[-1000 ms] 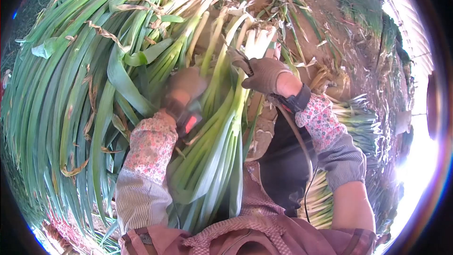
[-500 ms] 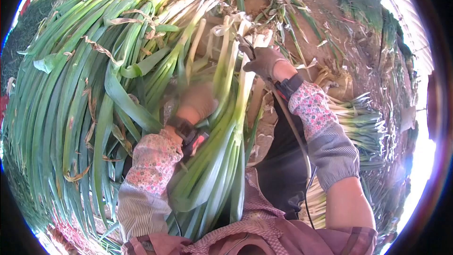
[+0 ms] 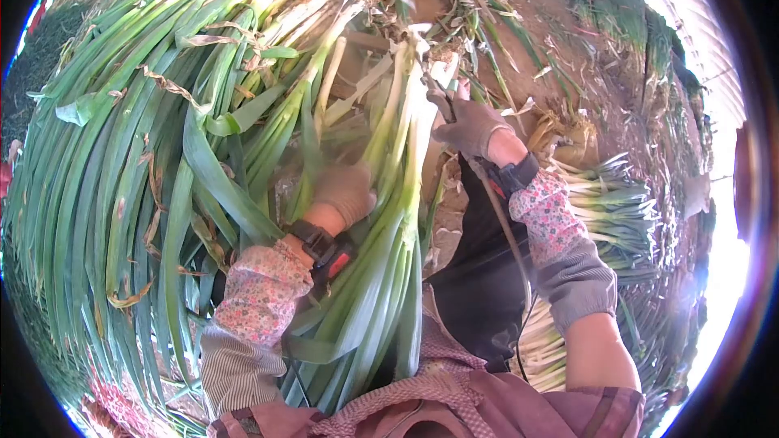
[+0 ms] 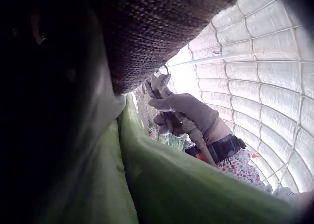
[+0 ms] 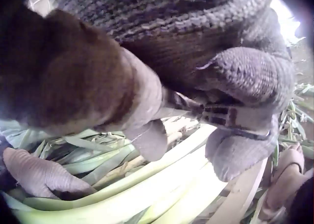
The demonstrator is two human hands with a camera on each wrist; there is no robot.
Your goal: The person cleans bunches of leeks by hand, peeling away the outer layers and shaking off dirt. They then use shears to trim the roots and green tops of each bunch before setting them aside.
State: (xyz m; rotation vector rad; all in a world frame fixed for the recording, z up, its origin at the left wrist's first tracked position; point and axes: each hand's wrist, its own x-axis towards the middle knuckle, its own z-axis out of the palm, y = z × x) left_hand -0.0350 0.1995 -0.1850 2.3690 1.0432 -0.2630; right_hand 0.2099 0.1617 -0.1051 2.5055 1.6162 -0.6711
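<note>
Left hand (image 3: pixel 345 195) curling round stalks at left edge of green onion bunch (image 3: pixel 398 211); fingertips partly hidden. Right hand (image 3: pixel 473 126) gripping tool (image 5: pixel 248 120), fingers wrapping round it, just right of bunch near its white ends. Hose (image 3: pixel 505 231) trailing from that hand, right of bunch. Bunch lying between both hands, leaves fanning toward maroon garment (image 3: pixel 519 405). Large onion pile (image 3: pixel 122 219) spreading left of bunch. More onions (image 3: pixel 608 203) lying well right of bunch.

Head view: R-edge glare, fisheye warp, blk corners
</note>
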